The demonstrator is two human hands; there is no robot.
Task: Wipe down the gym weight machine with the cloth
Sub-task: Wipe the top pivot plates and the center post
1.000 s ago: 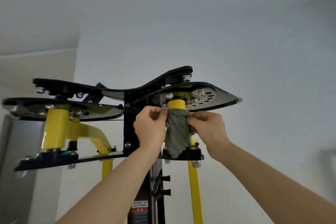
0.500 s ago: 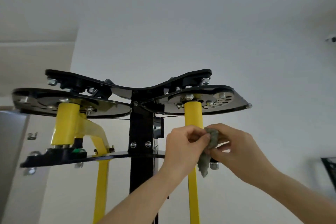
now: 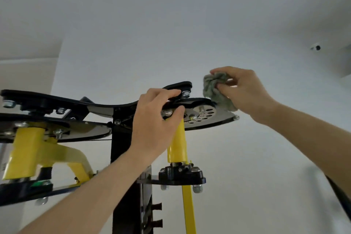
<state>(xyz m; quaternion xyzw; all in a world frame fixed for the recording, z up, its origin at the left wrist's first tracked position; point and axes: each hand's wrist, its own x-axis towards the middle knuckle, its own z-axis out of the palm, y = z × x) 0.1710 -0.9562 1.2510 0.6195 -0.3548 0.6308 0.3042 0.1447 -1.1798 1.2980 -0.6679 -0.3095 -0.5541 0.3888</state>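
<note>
Cloth (image 3: pixel 216 89), grey-green and bunched into a wad, sat pinched between the thumb and fingertips of the right hand (image 3: pixel 245 91), its loose lower end hanging against the upper rim of the right-hand black pulley plate (image 3: pixel 218 120) at the top of the gym weight machine (image 3: pixel 121 157). Nearest the camera, the two forearms reached up from below; the left hand (image 3: pixel 152 125) was clamped on the inner edge of that same plate, fingers curled over the top and thumb pressed beneath, just above the yellow post (image 3: pixel 177 142). That bracing hold looked right for the step in hand, which I judged to be wiping the plate's top face and rim: it would steady the reach overhead. To do it well, the wad probably needed spreading flatter, so more fabric met the metal than one dangling corner, and the stroke should follow the curved rim outward toward the small bolt (image 3: pixel 236 117) at the plate's tip, then work round the perforated disc (image 3: pixel 203 115) and nut heads where dust would gather. The top surface was hidden from below, so pressure would have to be judged by feel. Farther off, the left-hand plate (image 3: pixel 57 129) and its yellow bracket (image 3: pixel 28 150) stood against the pale wall.
</note>
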